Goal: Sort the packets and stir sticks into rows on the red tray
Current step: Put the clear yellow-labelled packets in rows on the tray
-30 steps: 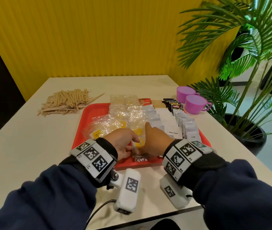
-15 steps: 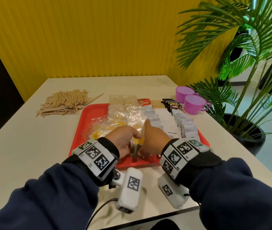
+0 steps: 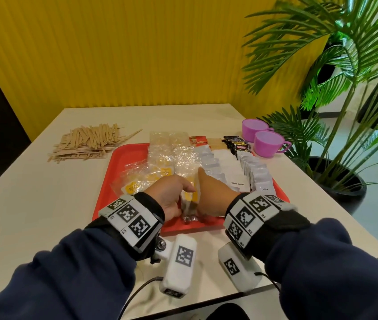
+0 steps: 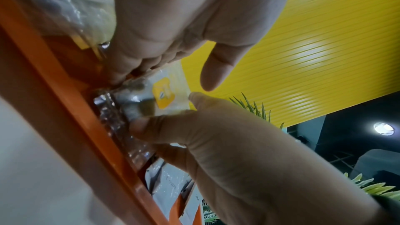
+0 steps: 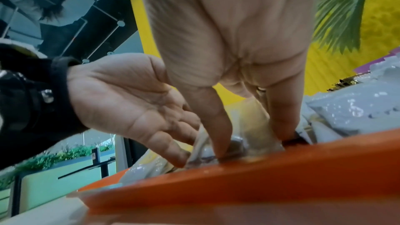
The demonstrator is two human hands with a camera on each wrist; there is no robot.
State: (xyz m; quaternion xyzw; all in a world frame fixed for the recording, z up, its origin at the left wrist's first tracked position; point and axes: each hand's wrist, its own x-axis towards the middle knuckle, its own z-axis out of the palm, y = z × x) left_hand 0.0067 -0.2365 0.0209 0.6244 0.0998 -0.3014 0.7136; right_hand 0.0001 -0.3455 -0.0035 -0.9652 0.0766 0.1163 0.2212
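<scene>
At the near edge of the red tray (image 3: 125, 162) a clear tea packet (image 3: 191, 200) with a yellow label (image 4: 163, 96) stands on edge between my hands. The fingers of my left hand (image 3: 172, 195) curl round its left side, thumb free in the air. My right hand (image 3: 211, 195) pinches it from the right, fingers pointing down to the tray floor (image 5: 259, 168). Further back on the tray lie loose clear packets (image 3: 151, 176) and rows of grey packets (image 3: 208, 162), white sugar packets (image 3: 227, 167) and coffee packets (image 3: 255, 174). A heap of wooden stir sticks (image 3: 86, 142) lies on the table, left of the tray.
Two purple cups (image 3: 266, 144) stand beyond the tray's far right corner, with black sachets (image 3: 239, 144) beside them. A potted palm (image 3: 336, 179) crowds the table's right side. A yellow wall closes off the far edge.
The packet that lay flat under my left fingers now stands on edge. Both hands have drawn closer together around it.
</scene>
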